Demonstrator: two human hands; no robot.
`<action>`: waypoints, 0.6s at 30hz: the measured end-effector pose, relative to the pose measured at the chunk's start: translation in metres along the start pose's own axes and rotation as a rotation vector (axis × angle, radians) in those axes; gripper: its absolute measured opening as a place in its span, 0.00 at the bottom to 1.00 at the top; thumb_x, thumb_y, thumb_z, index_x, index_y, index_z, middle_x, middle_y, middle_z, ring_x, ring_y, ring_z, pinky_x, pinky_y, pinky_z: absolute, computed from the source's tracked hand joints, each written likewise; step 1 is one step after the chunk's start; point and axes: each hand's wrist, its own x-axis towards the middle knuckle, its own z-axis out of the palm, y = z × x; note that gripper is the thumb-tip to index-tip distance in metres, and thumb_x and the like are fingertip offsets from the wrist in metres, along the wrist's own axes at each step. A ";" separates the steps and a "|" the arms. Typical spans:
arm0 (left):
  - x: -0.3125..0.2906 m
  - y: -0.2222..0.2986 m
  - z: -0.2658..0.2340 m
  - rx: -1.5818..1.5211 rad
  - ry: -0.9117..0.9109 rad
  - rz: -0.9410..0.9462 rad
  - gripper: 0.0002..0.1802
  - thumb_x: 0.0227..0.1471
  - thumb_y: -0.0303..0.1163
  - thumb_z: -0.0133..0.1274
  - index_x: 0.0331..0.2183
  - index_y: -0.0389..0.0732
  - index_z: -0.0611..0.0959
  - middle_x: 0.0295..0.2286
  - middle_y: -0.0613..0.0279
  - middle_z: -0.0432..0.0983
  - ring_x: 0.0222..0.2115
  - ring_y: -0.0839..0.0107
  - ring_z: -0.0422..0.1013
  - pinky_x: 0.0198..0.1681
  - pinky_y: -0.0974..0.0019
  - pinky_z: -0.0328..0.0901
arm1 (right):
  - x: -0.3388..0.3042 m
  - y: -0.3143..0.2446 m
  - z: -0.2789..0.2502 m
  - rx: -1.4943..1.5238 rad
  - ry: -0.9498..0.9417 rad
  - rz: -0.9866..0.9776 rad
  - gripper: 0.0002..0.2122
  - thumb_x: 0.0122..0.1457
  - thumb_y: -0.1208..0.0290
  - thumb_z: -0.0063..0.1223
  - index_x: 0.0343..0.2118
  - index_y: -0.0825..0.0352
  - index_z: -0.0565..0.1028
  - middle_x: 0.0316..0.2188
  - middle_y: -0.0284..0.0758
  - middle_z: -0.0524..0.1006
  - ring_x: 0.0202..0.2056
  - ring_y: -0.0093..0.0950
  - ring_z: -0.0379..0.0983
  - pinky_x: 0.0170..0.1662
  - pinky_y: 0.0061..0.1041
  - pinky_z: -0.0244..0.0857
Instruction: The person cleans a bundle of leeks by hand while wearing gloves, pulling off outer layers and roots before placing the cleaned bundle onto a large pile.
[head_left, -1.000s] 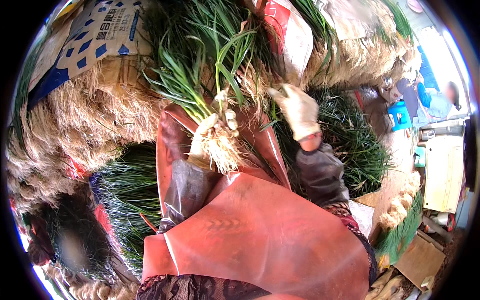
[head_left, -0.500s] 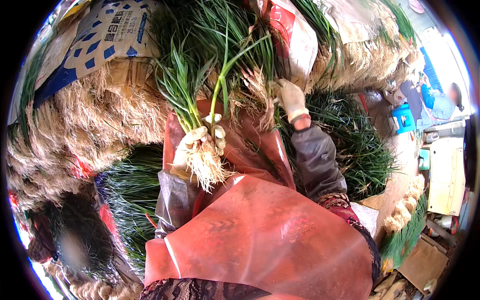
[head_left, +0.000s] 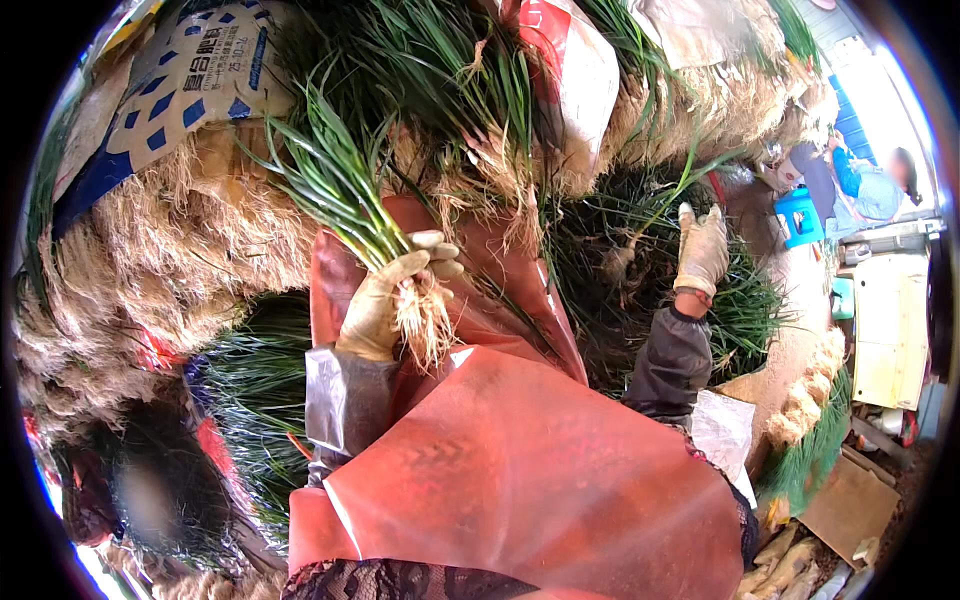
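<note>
My left hand (head_left: 388, 290), in a pale glove, is closed around a bunch of green leafy plants (head_left: 345, 200). Their pale stems and stringy roots (head_left: 424, 325) hang below the fingers, over the red apron (head_left: 520, 460). My right hand (head_left: 702, 250), also gloved, is raised at the right with its fingers apart and nothing between them. Just left of it is a single long-leaved plant (head_left: 638, 228) with a root clump, above a dark green leaf heap (head_left: 740, 320). Whether that plant rests on the heap or is in the air, I cannot tell.
Loose rooted plants (head_left: 500, 150) lie ahead of me. Stacked bundles with tan roots (head_left: 180, 240) stand at the left, under a printed sack (head_left: 190, 80). More green leaves (head_left: 255, 400) lie below them. A person (head_left: 870, 190) sits far right near a blue container (head_left: 798, 218).
My right hand has moved from the loose plants ahead to the right. The tall stalk beside my left-hand bunch is gone; a similar one shows near my right hand. The bunch tilts left.
</note>
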 end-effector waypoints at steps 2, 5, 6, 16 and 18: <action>0.013 -0.010 0.003 -0.036 -0.046 -0.022 0.17 0.51 0.28 0.51 0.44 0.33 0.75 0.38 0.52 0.75 0.38 0.62 0.74 0.37 0.62 0.72 | -0.008 -0.037 -0.020 0.242 -0.159 -0.089 0.21 0.56 0.49 0.48 0.44 0.62 0.74 0.34 0.40 0.78 0.36 0.36 0.76 0.38 0.35 0.69; 0.031 -0.025 0.027 -0.044 -0.049 -0.097 0.13 0.51 0.26 0.51 0.40 0.34 0.77 0.34 0.54 0.76 0.31 0.65 0.74 0.34 0.64 0.72 | -0.026 -0.122 0.024 0.525 -0.562 -0.242 0.17 0.58 0.54 0.49 0.42 0.62 0.75 0.32 0.35 0.79 0.29 0.27 0.74 0.33 0.24 0.67; 0.039 -0.030 0.030 -0.048 -0.023 -0.084 0.13 0.51 0.27 0.51 0.40 0.34 0.77 0.32 0.56 0.76 0.29 0.67 0.74 0.32 0.65 0.72 | -0.026 -0.142 0.067 0.621 -0.618 -0.257 0.14 0.58 0.58 0.51 0.41 0.62 0.76 0.31 0.32 0.79 0.23 0.22 0.72 0.28 0.19 0.64; 0.096 -0.058 0.031 -0.097 0.042 -0.133 0.09 0.51 0.28 0.54 0.35 0.34 0.79 0.24 0.64 0.75 0.20 0.74 0.71 0.24 0.70 0.68 | -0.056 -0.177 0.013 1.212 -0.740 -0.261 0.08 0.55 0.66 0.54 0.32 0.65 0.77 0.22 0.37 0.76 0.22 0.30 0.72 0.28 0.25 0.65; 0.088 -0.057 0.038 -0.149 0.074 -0.165 0.08 0.49 0.27 0.55 0.33 0.35 0.80 0.21 0.68 0.73 0.15 0.82 0.65 0.18 0.78 0.62 | -0.063 -0.183 0.017 1.150 -0.489 -0.489 0.06 0.53 0.69 0.56 0.30 0.65 0.77 0.23 0.38 0.75 0.23 0.33 0.73 0.28 0.27 0.65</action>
